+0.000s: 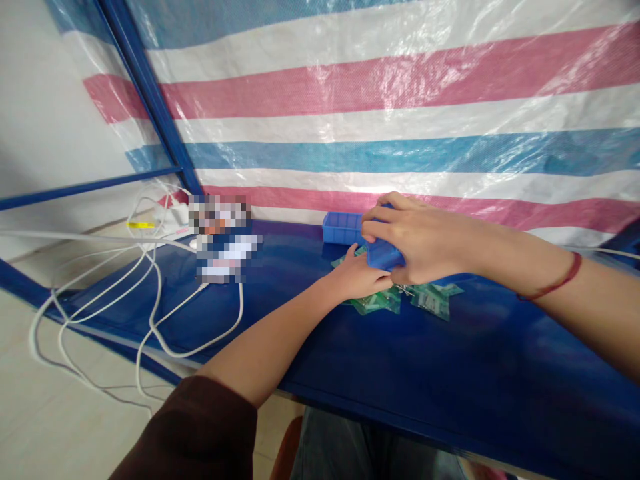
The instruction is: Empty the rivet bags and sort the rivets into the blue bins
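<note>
My right hand (405, 230) is closed round a small blue plastic bin (384, 255), which is tilted low over the tabletop. Just beneath the bin is my left hand (359, 275), its thumb raised apart and its other fingers stretched to the right, partly hidden by the bin. Around and under both hands lie several small green-tinted clear plastic packets (433, 300) with light-coloured contents. Small shiny metal pieces (406, 289) show beside my right fingertips, too small to name. What the tilted bin holds is out of sight.
A second blue bin (343, 228) with divided sections stands at the back, behind my hands. White cables (155, 320) loop over the left end of the dark blue table (475, 373). Blurred-out items (227, 257) sit at left. A striped plastic sheet (350, 100) hangs behind.
</note>
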A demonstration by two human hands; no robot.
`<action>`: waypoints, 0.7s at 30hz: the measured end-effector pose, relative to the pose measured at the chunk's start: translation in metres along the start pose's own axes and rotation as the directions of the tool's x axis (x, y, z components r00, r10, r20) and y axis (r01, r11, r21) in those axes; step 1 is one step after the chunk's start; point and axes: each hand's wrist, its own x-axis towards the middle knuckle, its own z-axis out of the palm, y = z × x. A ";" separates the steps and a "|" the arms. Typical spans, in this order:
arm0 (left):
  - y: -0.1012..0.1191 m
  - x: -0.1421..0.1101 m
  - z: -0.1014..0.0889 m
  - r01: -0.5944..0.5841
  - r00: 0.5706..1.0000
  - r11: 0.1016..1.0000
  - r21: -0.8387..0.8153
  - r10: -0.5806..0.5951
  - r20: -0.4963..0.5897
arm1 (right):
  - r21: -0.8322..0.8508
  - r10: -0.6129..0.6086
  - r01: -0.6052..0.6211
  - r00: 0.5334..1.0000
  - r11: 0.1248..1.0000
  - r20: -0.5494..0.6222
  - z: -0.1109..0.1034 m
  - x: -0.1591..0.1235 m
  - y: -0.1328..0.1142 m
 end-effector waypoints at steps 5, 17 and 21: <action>0.006 -0.002 -0.010 -0.056 0.993 0.998 0.029 0.053 0.105 | -0.026 0.014 -0.016 0.996 1.000 -0.088 -0.005 -0.012 0.006; 0.004 -0.003 -0.009 -0.012 0.988 0.998 -0.068 0.022 0.153 | -0.204 0.070 -0.145 0.940 0.968 -0.335 -0.035 -0.060 0.032; 0.003 -0.003 -0.007 0.002 0.986 0.998 -0.064 0.009 0.165 | -0.026 0.385 -0.451 0.788 0.892 -0.481 -0.032 -0.094 0.037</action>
